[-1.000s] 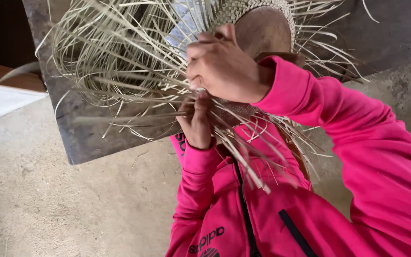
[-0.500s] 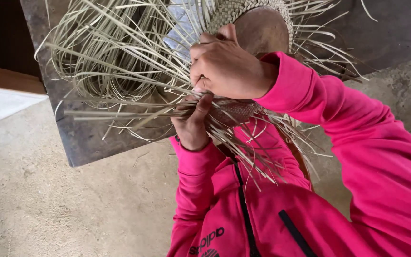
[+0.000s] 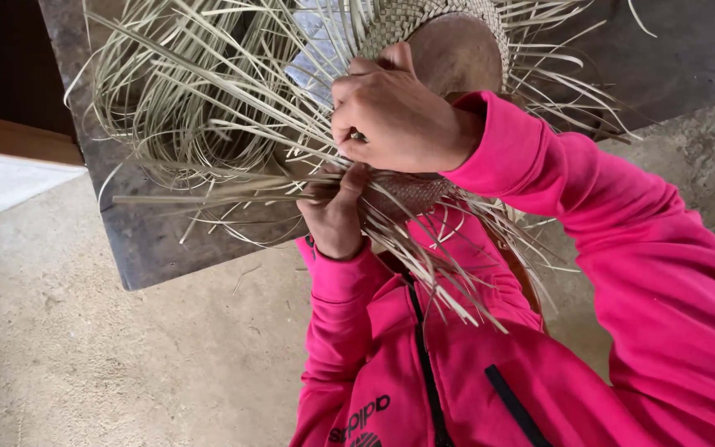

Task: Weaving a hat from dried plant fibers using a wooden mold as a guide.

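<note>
A person in a bright pink zip jacket [image 3: 490,364] bends over a half-woven straw hat [image 3: 424,33] fitted on a rounded brown wooden form [image 3: 457,54], which stands on a dark grey slab [image 3: 151,240] above a pale concrete floor [image 3: 84,356]. The right hand [image 3: 399,124], reaching in from the right, is clenched on top of the work, pinching a few pale straw strands [image 3: 208,108] against the hat's edge. The left hand [image 3: 337,219] comes up from below, its fingers closed around a bundle of strands that run out flat to the left. Compared with half a second ago, the left hand has slid a little higher and closer under the right, and the gripped strands lie straighter and tauter, which suggests a strand is being drawn tight into the weave. Loose unwoven straw fans out all around the hat.
</note>
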